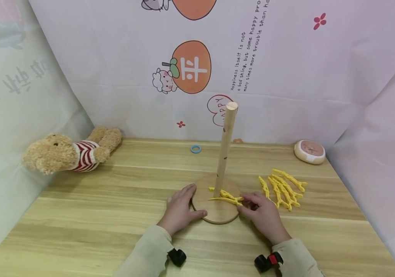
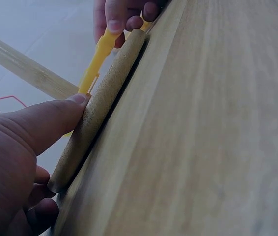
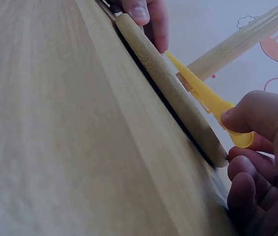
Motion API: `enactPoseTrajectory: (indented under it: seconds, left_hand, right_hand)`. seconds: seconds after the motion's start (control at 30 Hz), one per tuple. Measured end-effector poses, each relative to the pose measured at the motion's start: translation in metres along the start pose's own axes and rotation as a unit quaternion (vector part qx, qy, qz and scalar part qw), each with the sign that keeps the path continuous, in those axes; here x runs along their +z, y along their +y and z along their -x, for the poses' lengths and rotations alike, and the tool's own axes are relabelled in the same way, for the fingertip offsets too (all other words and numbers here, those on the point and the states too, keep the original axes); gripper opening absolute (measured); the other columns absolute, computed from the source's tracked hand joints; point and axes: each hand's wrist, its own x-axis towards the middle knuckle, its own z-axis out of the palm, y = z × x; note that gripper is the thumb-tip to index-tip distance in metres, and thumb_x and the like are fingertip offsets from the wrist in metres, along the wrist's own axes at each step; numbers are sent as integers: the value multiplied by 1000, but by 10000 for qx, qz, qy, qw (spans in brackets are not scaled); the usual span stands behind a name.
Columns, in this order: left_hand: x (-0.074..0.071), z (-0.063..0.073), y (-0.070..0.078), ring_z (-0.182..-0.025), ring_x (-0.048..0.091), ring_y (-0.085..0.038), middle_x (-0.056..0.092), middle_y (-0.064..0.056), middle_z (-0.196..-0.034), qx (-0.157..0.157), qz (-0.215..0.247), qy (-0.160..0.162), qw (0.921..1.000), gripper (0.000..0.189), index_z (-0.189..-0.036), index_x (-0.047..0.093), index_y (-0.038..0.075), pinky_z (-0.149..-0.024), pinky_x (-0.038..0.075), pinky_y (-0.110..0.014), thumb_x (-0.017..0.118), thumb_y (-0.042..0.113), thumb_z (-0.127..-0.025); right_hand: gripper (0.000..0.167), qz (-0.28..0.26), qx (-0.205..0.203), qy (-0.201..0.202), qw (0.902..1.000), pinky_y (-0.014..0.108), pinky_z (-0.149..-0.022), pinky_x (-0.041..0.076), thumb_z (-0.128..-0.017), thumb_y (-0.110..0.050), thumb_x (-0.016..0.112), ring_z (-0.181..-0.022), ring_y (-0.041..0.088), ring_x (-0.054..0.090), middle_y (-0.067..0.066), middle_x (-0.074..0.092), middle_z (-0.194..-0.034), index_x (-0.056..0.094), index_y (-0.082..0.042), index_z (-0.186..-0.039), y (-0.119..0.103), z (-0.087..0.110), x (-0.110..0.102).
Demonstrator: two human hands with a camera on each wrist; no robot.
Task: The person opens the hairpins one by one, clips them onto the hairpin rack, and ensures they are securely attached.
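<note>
At the wooden post's (image 1: 225, 150) foot: yellow piece (image 1: 230, 200) pinched

Over the round base (image 1: 214, 214), the right hand (image 1: 262, 215) pinches one end of it; apart, the left hand (image 1: 180, 211) grips the rim, probably for steadiness. Spare yellow pieces (image 1: 282, 188) lie within right-hand reach.

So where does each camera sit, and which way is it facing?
Head: worn on the head, facing forward and down at the wooden post and round wooden base; left hand, right hand and sleeves show.
Left wrist: on that wrist, facing the base's edge; left thumb near, right-hand fingers beyond.
Right wrist: on that wrist, facing the yellow forked piece the right hand pinches; left-hand fingers beyond.
Shared: both wrist views show post, base edge and pinched piece.
</note>
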Motion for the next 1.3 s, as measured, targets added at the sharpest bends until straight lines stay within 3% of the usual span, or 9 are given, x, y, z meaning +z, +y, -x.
enactPoseTrajectory:
  seconds: [0.27, 0.83, 1.3]
  left_hand:
    - [-1, 0, 0, -143, 34, -37, 36, -8, -160, 10, -13, -31, 10000, 92, -153, 40, 6, -107, 26, -56, 80, 49, -82]
    - [0, -1, -2, -143, 36, -36, 36, -7, -160, 25, -51, -19, 10000, 91, -153, 41, 7, -105, 28, -56, 80, 50, -82]
    - [1, -1, -3, -143, 36, -37, 37, -8, -159, 77, -72, 20, 9999, 92, -152, 41, 6, -107, 25, -58, 81, 49, -81]
  right_hand:
    - [31, -13, 28, -20, 10000, 25, -67, 47, -82, -12, 83, -80, 13, 57, -2, 64, -92, 77, -9, -112, -3, -2, 2]
    - [28, -161, -300, -132, 9993, 26, -64, 47, -82, -11, 83, -74, 11, 55, -5, 62, -85, 77, -9, -109, -2, -10, 12]
    - [28, -240, 109, -316, 9992, 26, -64, 44, -85, -15, 82, -75, 15, 52, 0, 60, -89, 76, -12, -111, -3, -10, 11]
